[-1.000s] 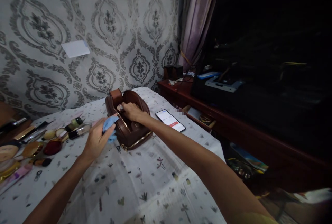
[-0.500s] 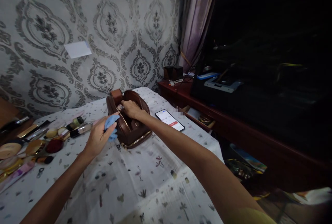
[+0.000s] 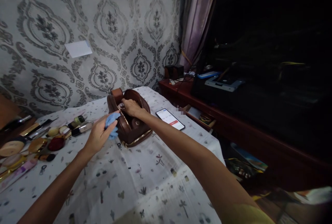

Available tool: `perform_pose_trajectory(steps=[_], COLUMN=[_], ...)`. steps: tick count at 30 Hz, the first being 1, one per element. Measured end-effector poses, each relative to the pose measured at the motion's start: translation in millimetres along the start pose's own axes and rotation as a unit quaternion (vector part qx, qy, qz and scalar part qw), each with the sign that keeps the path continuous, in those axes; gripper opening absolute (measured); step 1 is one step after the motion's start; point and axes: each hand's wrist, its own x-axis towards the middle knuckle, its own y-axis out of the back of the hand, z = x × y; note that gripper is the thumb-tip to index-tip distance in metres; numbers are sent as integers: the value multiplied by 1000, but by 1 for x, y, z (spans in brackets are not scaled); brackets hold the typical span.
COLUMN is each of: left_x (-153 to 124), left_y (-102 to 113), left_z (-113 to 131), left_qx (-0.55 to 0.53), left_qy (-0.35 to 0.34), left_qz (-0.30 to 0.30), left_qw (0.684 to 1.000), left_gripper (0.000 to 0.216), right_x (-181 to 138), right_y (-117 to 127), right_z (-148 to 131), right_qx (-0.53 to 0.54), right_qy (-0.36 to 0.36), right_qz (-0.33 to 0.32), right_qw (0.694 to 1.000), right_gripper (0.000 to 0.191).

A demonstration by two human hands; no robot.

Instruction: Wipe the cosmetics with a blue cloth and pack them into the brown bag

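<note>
A brown leather bag (image 3: 135, 137) with gold zips lies unzipped on the patterned white cloth. My left hand (image 3: 98, 132) is closed on a crumpled blue cloth (image 3: 113, 117), held against the bag's near left side. Reaching over the bag's opening, my right hand (image 3: 131, 108) has its fingers bent down at the inner left edge near the zip. A small pale thing shows by those fingertips, too small to name. The inside of the bag is mostly hidden by the hand and forearm.
Several cosmetics, among them a red round compact (image 3: 56, 143) and a clear tube (image 3: 82, 128), lie at the left. A phone (image 3: 170, 119) with a lit screen rests right of the bag. Beyond are an open drawer (image 3: 199, 117) and a dark red desk (image 3: 178, 91).
Both hands stay almost where they were, at the bag with the blue cloth in the left. The view has shifted very slightly.
</note>
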Motion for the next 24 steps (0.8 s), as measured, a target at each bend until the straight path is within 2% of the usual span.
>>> perform_pose_trajectory(steps=[5, 8, 10, 12, 14, 18, 21, 24], left_x=[-7, -16, -23, -30, -38, -58, -76, -89], left_y=[1, 2, 4, 7, 10, 16, 16, 14], left_z=[-7, -15, -24, -37, -52, -79, -87, -89], left_qx=[-68, -52, -20, 2, 19, 34, 34, 37], left_qy=[45, 52, 50, 48, 44, 26, 38, 82], left_qz=[-5, 33, 55, 62, 59, 21, 2, 0], left_qw=[997, 997, 997, 997, 997, 999, 999, 996], left_gripper=[51, 46, 42, 41, 44, 55, 61, 68], right_x=[1, -15, -35, -58, -77, -96, -95, -82], right_y=[3, 3, -3, -16, -34, -72, -98, -125], right_z=[2, -7, -18, -30, -43, -67, -81, -85], right_qx=[19, 49, 73, 85, 52, -12, 19, 123], right_qy=[16, 49, 91, 166, 244, 293, 248, 174], right_qz=[29, 151, 255, 285, 247, 193, 170, 91], right_qw=[999, 986, 960, 940, 937, 936, 953, 973], right_gripper=[30, 30, 30, 32, 29, 27, 29, 45])
